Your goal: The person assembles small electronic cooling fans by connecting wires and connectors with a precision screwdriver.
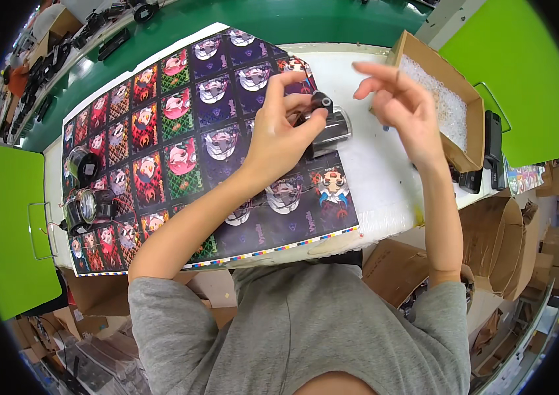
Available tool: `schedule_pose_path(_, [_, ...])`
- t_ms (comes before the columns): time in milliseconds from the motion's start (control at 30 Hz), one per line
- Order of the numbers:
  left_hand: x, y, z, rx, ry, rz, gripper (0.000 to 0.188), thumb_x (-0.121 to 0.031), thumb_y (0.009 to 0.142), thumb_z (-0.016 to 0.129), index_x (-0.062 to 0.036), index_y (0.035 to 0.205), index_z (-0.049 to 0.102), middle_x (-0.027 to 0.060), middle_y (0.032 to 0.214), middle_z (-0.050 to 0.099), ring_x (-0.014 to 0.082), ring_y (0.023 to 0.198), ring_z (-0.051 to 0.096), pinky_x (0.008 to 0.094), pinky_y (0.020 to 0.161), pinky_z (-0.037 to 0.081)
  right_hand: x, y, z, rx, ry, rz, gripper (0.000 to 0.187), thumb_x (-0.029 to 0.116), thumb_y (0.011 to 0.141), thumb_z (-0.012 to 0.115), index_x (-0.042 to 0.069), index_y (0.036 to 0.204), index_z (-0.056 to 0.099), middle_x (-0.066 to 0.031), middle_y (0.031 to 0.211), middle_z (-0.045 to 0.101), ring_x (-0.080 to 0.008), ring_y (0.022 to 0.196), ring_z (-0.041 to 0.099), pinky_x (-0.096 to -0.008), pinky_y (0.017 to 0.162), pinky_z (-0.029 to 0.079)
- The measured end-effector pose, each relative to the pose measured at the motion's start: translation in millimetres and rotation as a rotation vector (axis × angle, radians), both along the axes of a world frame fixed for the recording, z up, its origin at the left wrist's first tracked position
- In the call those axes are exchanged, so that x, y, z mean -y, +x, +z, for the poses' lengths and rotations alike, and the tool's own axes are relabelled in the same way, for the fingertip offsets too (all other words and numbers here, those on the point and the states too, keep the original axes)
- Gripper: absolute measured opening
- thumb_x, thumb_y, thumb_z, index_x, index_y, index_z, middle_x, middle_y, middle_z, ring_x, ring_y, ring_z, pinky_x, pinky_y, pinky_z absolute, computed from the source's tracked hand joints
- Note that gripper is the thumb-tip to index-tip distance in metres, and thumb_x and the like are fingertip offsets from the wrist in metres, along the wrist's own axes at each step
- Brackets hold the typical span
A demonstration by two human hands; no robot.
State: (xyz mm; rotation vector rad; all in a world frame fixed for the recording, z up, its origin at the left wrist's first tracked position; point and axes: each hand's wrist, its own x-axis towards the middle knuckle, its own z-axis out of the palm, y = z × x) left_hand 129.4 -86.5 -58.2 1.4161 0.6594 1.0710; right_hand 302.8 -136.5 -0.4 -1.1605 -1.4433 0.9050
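Observation:
My left hand [284, 128] is closed around a black cylindrical device with a clear, transparent end [337, 128]. The device lies on its side at the edge of the printed sheet, and a small round black part on it shows by my fingertips. My right hand [401, 102] is raised to the right of the device, apart from it, fingers spread and slightly blurred, with nothing visible in them. Under both the device and my left arm lies a large printed sheet [210, 172] of cartoon figures in dark, red and green panels.
A cardboard box [476, 125] of tiny clear pieces stands right of my right hand. Two similar black devices, one upper [84, 164] and one lower [88, 205], sit on the sheet's left side. Dark handheld objects [492, 141] lie beyond the box. Green panels [13, 224] flank the white table [385, 191].

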Motion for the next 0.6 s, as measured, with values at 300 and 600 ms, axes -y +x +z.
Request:
schedule_pose_path(300, [8.8, 13.7, -10.1, 0.050, -0.056, 0.096, 0.032, -0.003, 0.080, 0.054, -0.0051, 0.106, 0.035, 0.0083, 0.090, 0.056, 0.0084, 0.077, 0.050, 0.0228, 0.066, 0.040, -15.4, -17.1, -11.2, 0.375, 0.064, -0.064, 0.016, 0.011, 0.080, 0.059, 0.005, 0.093, 0.065, -0.0001, 0.074, 0.051, -0.0043, 0.055, 0.039, -0.0208, 0.049, 0.032])
schedule_pose_path(600, [5.4, 16.2, -11.7, 0.106, -0.022, 0.069, 0.019, -0.003, 0.081, 0.051, -0.0022, 0.101, 0.051, 0.0037, 0.088, 0.057, 0.0076, 0.078, 0.051, 0.0222, 0.067, 0.041, -21.5, -13.2, -9.3, 0.279, -0.078, -0.012, 0.013, 0.009, 0.078, 0.061, 0.000, 0.088, 0.063, 0.0028, 0.062, 0.051, -0.0022, 0.054, 0.039, -0.0194, 0.049, 0.033])
